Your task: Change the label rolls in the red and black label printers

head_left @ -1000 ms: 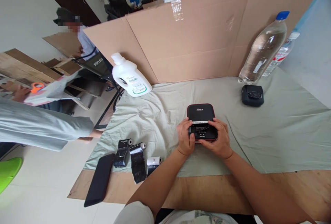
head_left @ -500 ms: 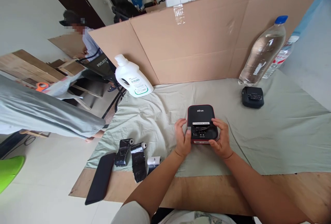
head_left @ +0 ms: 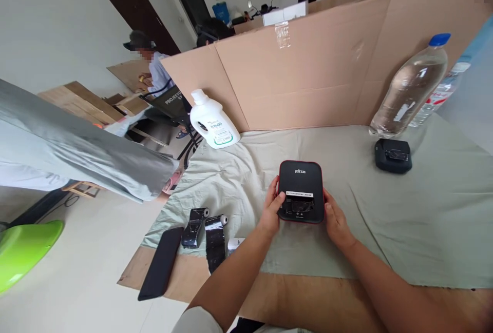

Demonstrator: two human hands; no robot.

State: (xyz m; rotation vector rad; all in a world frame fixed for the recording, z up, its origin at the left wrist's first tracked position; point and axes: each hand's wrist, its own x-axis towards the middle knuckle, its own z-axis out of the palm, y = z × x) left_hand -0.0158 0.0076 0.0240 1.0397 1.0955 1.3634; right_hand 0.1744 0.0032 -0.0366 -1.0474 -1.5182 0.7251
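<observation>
A black portable label printer [head_left: 300, 181] with a red edge and white lettering is between my hands, its top face turned up. Across that face run a white strip and a dark slot. My left hand [head_left: 272, 210] grips the left side, thumb over the top edge. On the right side my right hand [head_left: 336, 219] presses, with its fingertips partly hidden behind the printer. I cannot tell whether the printer touches the cloth. Left of my left forearm lie two rolls of black film [head_left: 195, 228] [head_left: 215, 240] and a white roll [head_left: 234, 243], partly covered by the arm.
A dark flat case [head_left: 160, 263] lies at the table's left edge. On the green cloth [head_left: 431, 230] stand a white jug [head_left: 215, 125], a large clear bottle [head_left: 410, 92], a smaller bottle [head_left: 439, 94] and a small black device [head_left: 393, 156]. Cardboard [head_left: 308, 76] walls the back. A person sits behind, left.
My right thumb has left the printer's top and my right hand now presses its side. The white label on the printer's front edge no longer shows. The whole view has shifted.
</observation>
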